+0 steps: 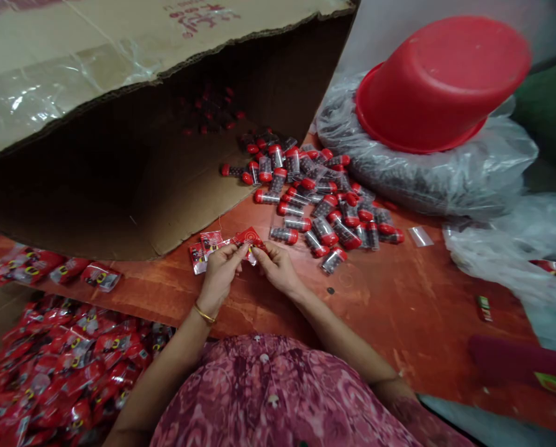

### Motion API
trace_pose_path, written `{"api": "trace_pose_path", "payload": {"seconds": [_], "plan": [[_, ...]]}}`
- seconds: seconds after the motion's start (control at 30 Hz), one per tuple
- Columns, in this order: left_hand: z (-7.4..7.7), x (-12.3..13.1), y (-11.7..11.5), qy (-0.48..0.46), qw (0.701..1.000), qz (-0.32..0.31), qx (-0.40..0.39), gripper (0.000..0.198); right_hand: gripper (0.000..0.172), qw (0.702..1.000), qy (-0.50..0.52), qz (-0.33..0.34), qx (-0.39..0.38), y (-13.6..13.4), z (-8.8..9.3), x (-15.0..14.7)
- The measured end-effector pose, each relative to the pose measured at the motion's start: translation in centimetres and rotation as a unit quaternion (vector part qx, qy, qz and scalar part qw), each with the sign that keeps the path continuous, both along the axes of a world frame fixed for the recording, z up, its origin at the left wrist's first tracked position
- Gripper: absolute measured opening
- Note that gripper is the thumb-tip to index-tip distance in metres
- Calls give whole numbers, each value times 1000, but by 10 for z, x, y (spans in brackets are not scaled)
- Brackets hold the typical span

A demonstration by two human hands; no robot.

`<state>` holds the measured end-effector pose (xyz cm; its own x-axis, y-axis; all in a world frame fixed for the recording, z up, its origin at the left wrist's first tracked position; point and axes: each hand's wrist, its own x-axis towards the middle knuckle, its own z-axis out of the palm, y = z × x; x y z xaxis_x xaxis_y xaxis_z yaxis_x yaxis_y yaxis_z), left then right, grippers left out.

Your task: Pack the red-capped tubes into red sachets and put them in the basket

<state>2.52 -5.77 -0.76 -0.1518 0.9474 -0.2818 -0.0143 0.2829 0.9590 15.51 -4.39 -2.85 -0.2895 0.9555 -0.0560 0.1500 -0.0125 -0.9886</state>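
Both hands meet over the red table, pinching one small red printed packet [248, 236]. My left hand [222, 266], with a gold bangle at the wrist, is closed on its left side. On the other side, the fingers of my right hand [278, 267] are closed on the same packet near its lower edge. A few more flat red packets [210, 241] lie on the table just beyond my left hand. Past my right hand spreads a heap of small clear tubes with red caps [324, 228], dark pieces inside them.
A large cardboard box [189, 217] lies open toward me, with more tubes inside. A red tub [427, 87] sits upside down on a filled plastic bag [399, 174]. Filled red packets [72, 360] are heaped below the table's left edge. A small green item [483, 308] lies right.
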Motion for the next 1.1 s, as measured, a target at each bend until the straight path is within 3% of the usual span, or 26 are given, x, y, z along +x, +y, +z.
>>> {"api": "trace_pose_path", "payload": {"seconds": [0.07, 0.13, 0.27, 0.37, 0.43, 0.5, 0.67, 0.83, 0.97, 1.1], "plan": [[-2, 2, 2, -44, 998, 36, -20, 43, 47, 998, -55, 15, 29, 3, 4, 5], [-1, 2, 5, -77, 994, 67, -37, 41, 46, 980, -177, -3, 97, 10, 7, 14], [5, -1, 9, -138, 983, 106, -63, 38, 38, 859, -461, -86, 205, 26, 6, 35], [7, -2, 9, -170, 974, 119, -86, 36, 32, 818, -523, -25, 239, 21, -2, 51], [8, -2, 7, -185, 970, 125, -98, 37, 31, 817, -506, 22, 275, 9, -8, 64], [8, -2, 6, -194, 967, 127, -102, 37, 35, 825, -479, 23, 299, -4, -12, 77], [8, 1, 7, -204, 965, 128, -106, 35, 38, 848, -451, -133, 246, -26, -14, 87], [8, 10, 6, -199, 967, 118, -108, 35, 65, 808, -532, -179, 178, -25, -12, 56], [9, 11, 5, -207, 963, 114, -128, 35, 52, 793, -569, -157, 150, -18, -9, 44], [9, 8, 4, -240, 953, 121, -141, 37, 40, 822, -535, -130, 147, -16, -9, 58]]}}
